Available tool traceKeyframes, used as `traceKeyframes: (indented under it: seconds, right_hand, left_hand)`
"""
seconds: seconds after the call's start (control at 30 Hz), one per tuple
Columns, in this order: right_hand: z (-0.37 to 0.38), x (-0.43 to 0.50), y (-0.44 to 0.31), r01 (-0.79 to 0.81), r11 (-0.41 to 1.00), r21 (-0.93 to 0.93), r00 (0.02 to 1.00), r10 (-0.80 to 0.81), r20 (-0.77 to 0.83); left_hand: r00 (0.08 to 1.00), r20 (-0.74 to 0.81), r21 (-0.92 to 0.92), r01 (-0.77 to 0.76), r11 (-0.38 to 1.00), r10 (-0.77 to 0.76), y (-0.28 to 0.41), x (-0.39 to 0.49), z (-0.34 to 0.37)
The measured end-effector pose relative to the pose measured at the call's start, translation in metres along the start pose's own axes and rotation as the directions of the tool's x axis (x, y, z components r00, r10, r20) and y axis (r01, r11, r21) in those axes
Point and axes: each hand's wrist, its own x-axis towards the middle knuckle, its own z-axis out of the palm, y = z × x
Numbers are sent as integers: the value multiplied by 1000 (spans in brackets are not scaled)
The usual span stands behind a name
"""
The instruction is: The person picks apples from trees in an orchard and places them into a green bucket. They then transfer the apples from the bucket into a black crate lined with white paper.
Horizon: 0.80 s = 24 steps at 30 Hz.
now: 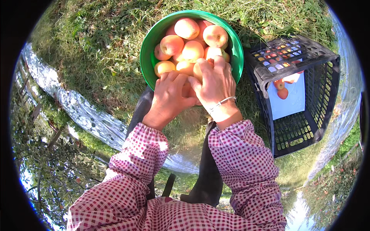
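Note:
A green round bucket (145, 55) full of red-yellow apples (187, 28) stands on the grass before me. Over its near rim, my left hand (170, 93) curls palm-down on the fruit. An apple (188, 89) shows partly beside its thumb; whether the hand grips it is hidden. My right hand (218, 82), with a pale band at the wrist, bends its fingers and thumb around another apple (199, 71) at the near right of the bucket. The two hands are close together, thumbs pointing toward each other.
To the right, a black plastic crate (322, 95) lies tipped on its side. Inside it are a white sheet (289, 104) and several apples (282, 93). Reflective film (86, 106) stretches across the ground at left. Trees (57, 173) stand beyond it.

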Motion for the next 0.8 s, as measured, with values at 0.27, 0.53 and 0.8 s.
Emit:
traceKeyframes:
  seconds: [0.27, 0.53, 0.8]
  right_hand:
    - [1, 16, 36, -137, 665, 734, 990, 60, 130]
    - [-30, 49, 14, 68, 990, 121, 994, -57, -97]
    - [-37, 101, -22, -164, 851, -499, 806, 407, 430]
  left_hand:
    - [994, 88, -44, 68, 997, -64, -11, -12, -7]
    - [995, 100, -26, 24, 999, -21, -12, -12, 6]
    - [989, -87, -8, -122, 993, 121, -16, -11, 10]
